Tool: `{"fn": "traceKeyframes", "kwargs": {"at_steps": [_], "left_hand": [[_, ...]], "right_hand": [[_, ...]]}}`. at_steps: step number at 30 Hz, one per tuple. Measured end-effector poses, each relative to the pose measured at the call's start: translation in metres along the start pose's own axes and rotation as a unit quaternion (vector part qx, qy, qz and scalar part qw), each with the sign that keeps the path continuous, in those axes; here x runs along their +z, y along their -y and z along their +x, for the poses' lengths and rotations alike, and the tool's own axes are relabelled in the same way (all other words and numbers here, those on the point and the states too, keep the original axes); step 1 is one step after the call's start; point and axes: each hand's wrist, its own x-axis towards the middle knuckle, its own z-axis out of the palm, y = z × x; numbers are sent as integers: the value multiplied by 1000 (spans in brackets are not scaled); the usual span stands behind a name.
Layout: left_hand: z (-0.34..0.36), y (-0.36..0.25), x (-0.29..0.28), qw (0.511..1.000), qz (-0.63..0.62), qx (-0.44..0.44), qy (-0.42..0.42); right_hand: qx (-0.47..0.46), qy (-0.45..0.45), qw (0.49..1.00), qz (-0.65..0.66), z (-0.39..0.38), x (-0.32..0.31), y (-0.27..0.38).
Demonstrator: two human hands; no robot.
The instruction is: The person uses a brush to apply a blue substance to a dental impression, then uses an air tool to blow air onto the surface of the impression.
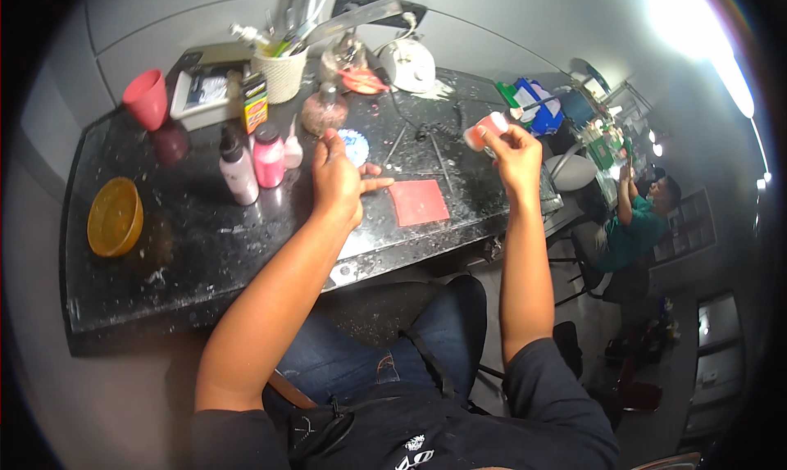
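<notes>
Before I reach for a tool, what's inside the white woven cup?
Several long tools stick out of the white woven cup; their lower ends and its bottom are hidden.

Sheet, pink (420,203), one, roughly square, flat and whole, matt-looking, lying on the black bench (205,261) near its front edge; a fingertip of the left hand (336,179) is at its rear left corner, contact uncertain. Small piece, pink and white (489,131), one, rounded, fine detail blurred, pinched aloft between the fingers of the right hand (520,163), over the right part of the bench.
</notes>
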Motion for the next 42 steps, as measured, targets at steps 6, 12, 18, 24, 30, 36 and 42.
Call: {"fn": "traceKeyframes", "kwargs": {"at_steps": [6,12,18,24,30,36,42], "left_hand": [[0,0,-6,998,37,-33,42],[-1,-2,-6,994,64,-58,64],[4,0,-16,990,31,-89,103],[10,-5,-14,979,-19,-124,158],[15,-9,-20,955,-65,-161,239],[5,-16,-26,933,-67,-144,324],[-9,-18,-28,927,0,-124,353]], "right_hand": [[37,-146,978,-143,90,-33,-107],[136,-138,970,-146,114,-45,-168],[45,-182,982,29,65,-75,-182],[22,-551,829,94,-149,-42,-216],[172,-207,936,226,-196,42,-275],[241,-149,882,378,-207,-5,-246],[174,-244,886,354,-252,-83,-194]]}}
